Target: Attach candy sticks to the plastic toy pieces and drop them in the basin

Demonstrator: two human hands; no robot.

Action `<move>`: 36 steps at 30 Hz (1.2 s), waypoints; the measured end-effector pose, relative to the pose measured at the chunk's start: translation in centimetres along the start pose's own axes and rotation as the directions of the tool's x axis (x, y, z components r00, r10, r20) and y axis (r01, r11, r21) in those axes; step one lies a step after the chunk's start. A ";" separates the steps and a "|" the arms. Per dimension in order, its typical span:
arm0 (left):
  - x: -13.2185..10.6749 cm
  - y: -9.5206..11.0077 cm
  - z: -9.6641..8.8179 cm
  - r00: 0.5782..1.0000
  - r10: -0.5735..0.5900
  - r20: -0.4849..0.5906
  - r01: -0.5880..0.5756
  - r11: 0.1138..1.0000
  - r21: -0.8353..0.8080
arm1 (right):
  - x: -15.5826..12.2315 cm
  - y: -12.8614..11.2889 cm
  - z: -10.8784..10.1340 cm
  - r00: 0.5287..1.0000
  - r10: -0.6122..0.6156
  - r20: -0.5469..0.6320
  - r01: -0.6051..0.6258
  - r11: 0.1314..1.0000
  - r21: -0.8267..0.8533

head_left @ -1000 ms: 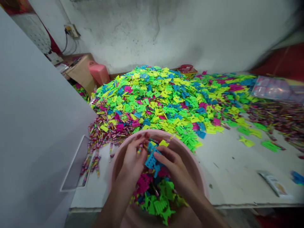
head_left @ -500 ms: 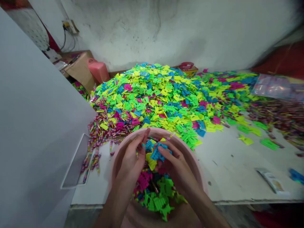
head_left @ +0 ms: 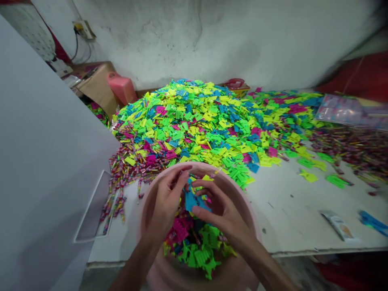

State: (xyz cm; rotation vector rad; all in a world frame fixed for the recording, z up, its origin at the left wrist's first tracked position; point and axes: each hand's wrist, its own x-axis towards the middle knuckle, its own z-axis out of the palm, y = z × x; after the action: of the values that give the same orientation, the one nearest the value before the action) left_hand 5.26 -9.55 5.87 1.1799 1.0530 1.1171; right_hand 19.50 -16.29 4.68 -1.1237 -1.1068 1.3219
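right hand (head_left: 220, 212) touches blue plastic piece (head_left: 190, 201)

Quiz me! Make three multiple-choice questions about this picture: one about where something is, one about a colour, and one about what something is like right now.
1. Where is the big heap of coloured plastic pieces?
A) on the floor
B) on the white table
C) on a shelf

2. What colour is the plastic piece between the left hand and the right hand?
A) blue
B) pink
C) yellow

3. What is the pink basin like?
A) upside down
B) empty
C) holding coloured pieces

Answers:
1. B, because the heap spreads across the white table top.
2. A, because the piece between the hands is bright blue.
3. C, because green, pink and blue pieces lie inside the basin.
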 end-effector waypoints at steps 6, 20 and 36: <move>-1.3 0.1 0.7 0.984 0.173 0.039 -0.177 0.968 0.179 | 0.3 -0.4 -0.1 0.963 -0.269 -0.024 0.242 0.898 -0.369; -2.6 0.1 0.2 0.979 0.188 0.079 -0.203 0.933 0.296 | 0.9 0.2 -1.4 0.985 0.024 -0.170 -0.007 0.995 0.101; -1.9 2.0 -2.3 0.867 0.377 0.327 -0.497 0.709 0.500 | 0.2 -1.7 -2.1 0.989 -0.113 -0.098 0.081 0.956 -0.283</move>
State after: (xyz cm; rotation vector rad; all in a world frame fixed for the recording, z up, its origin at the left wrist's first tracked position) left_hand 2.56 -10.98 7.70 2.0792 0.9990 1.0268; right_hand 21.78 -15.93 6.11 -1.3147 -1.2745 1.0339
